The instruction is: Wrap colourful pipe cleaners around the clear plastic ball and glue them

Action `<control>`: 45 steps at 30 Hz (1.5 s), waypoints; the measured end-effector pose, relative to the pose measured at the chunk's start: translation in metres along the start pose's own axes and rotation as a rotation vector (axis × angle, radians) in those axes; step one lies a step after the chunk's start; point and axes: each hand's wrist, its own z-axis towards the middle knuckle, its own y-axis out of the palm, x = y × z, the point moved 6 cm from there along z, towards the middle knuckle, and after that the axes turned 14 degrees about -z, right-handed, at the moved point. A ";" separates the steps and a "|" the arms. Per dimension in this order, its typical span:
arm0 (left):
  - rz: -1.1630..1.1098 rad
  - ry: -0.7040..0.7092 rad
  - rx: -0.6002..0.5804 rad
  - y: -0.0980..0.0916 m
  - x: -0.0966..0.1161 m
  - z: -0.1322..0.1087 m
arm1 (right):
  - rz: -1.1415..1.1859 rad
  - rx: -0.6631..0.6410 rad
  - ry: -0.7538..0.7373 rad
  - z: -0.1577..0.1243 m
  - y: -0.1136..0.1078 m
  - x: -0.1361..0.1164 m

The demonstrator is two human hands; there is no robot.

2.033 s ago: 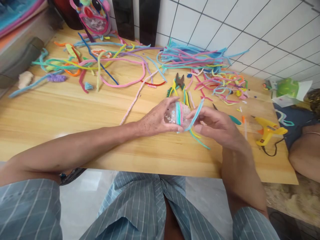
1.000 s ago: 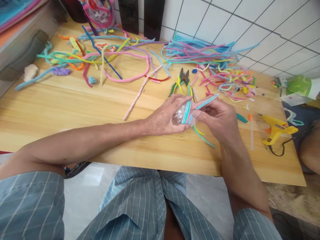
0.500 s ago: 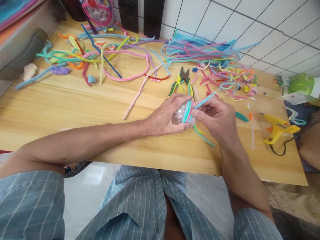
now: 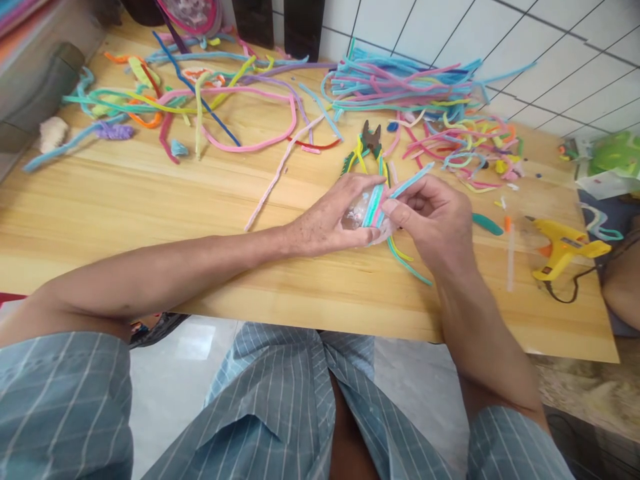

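My left hand (image 4: pixel 333 217) is closed around a clear, round plastic object (image 4: pixel 354 212), perhaps a bottle or ball; its full shape is hidden by the fingers. Bands of teal, blue and pink pipe cleaner (image 4: pixel 373 205) wrap around its middle. Between thumb and fingers, my right hand (image 4: pixel 433 217) pinches a light blue pipe cleaner (image 4: pixel 414 180) at the wrapped side, its free end pointing up and right. Yellow and teal pipe cleaner ends (image 4: pixel 407 261) stick out below the object. Just beyond the hands lie pliers (image 4: pixel 371 137) with green and yellow handles.
Loose pipe cleaners (image 4: pixel 250 145) are scattered over the wooden table (image 4: pixel 125 207) at the left. A thick bundle of them (image 4: pixel 400 87) lies by the tiled wall. At the right are a yellow glue gun (image 4: pixel 560 247), a clear glue stick (image 4: pixel 511 257) and a teal piece (image 4: pixel 487 224).
The view has shifted slightly, so the table appears a little higher. Both hands keep their hold on the wrapped object and the blue pipe cleaner, with hardly any movement.
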 end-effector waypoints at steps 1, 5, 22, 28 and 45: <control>0.001 -0.002 -0.001 0.000 -0.001 0.000 | -0.003 -0.006 -0.001 0.000 0.000 0.000; 0.015 0.016 0.003 0.001 -0.002 -0.001 | 0.002 -0.011 0.013 0.000 0.000 0.001; 0.008 0.017 0.038 0.005 0.001 -0.002 | -0.055 0.024 -0.009 -0.005 0.000 -0.006; 0.019 0.029 0.044 0.004 0.001 -0.004 | -0.121 0.200 -0.112 -0.010 -0.004 -0.004; 0.050 0.111 0.033 0.005 0.003 -0.006 | -0.401 0.262 -0.414 -0.018 -0.002 -0.016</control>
